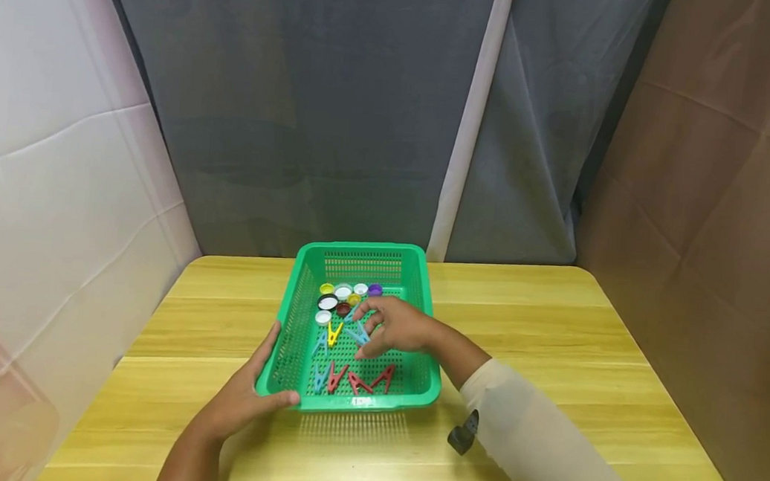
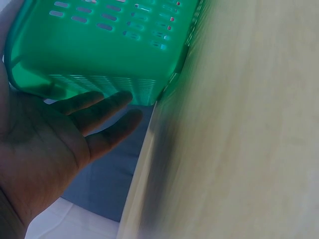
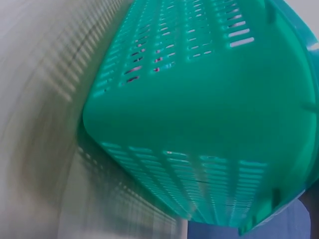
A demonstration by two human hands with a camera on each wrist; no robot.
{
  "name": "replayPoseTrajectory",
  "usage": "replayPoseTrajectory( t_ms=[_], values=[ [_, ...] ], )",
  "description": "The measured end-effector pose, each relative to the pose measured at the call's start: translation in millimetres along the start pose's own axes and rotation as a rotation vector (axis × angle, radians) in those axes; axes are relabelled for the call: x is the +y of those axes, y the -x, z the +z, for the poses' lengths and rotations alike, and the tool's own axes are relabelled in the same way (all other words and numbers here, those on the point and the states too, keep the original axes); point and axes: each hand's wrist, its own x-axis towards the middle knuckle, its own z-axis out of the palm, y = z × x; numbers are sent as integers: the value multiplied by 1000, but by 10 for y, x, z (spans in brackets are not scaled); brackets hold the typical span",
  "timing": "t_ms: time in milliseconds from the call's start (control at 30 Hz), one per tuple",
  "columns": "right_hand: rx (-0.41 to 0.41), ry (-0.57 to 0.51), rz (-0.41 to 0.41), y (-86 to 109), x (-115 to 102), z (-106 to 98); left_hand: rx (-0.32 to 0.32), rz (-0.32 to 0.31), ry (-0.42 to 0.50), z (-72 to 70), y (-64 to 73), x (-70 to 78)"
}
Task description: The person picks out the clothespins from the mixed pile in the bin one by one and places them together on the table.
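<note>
My left hand [image 1: 240, 394] holds the near left corner of a green plastic basket [image 1: 347, 400], thumb on the front rim. In the left wrist view its other fingers [image 2: 102, 112] lie along the basket's outer side. Over the inside of the basket is my right hand [image 1: 395, 327], thumb and fingers spread apart, close above a light blue clothespin [image 1: 358, 333]. A yellow clothespin [image 1: 334, 334] and more blue ones lie left of it. Red clothespins [image 1: 359, 383] sit along the near end. Bottle caps [image 1: 328, 303] in several colours cluster toward the far end.
The basket stands on a wooden table [image 1: 519, 339]. Grey cloth [image 1: 340, 118] hangs behind the table, with a white cloth [image 1: 65, 114] on the left and a brown one [image 1: 715, 219] on the right. A small black device [image 1: 462, 432] is at the right sleeve.
</note>
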Motion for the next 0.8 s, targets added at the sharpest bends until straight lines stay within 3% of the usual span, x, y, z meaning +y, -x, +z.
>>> replayPoseTrajectory(
  t_ms=[167, 400, 633, 800],
  values=[
    [66, 14, -14, 41, 7, 14, -2, 10, 4, 9, -10, -16],
    [114, 15, -38, 107, -38, -29, 10, -26, -17, -3, 8, 12],
    [79, -64, -45, 177, -36, -80, 1, -16, -5, -6, 1, 6],
    [112, -9, -100, 238, -22, -118, 0, -16, -7, -5, 7, 17]
  ],
)
